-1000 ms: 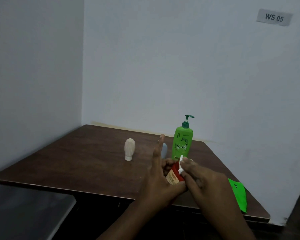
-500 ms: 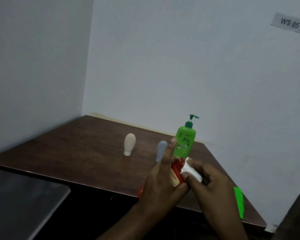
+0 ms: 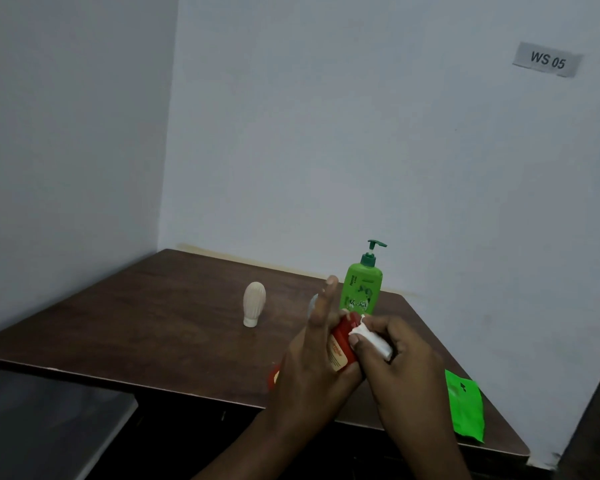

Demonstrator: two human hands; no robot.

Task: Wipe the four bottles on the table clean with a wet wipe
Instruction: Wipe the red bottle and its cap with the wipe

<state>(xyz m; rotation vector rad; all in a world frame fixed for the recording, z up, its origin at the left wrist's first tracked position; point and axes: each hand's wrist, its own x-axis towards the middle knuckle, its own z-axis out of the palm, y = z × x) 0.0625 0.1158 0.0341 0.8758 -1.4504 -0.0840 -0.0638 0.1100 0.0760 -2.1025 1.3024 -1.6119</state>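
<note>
Dark brown wood made up the bench (image 3: 153,327), which was set into the corner of two pale walls and carried everything in view. A green pump bottle (image 3: 361,289) was stood upright near the back edge, probably left there to wait its turn. A bright green packet (image 3: 464,407), judged to be the wipe pack, was laid flat at the near right edge, close to the right hand; its contents could not be seen. A cream ribbed bottle (image 3: 253,304) was stood cap-down, well apart to the left. A grey bottle (image 3: 313,304) was mostly hidden behind the left fingers.

The red bottle (image 3: 340,346) was held tilted above the bench's near edge, gripped in the left hand (image 3: 312,372) with the forefinger stretched straight up, seemingly to keep the side exposed for wiping. What it held could not be told. The right hand (image 3: 402,362) was clenched around a folded white wet wipe (image 3: 371,339), which was pressed against the bottle's upper end. One bottle was thus judged to be in hand, with three on the bench.
</note>
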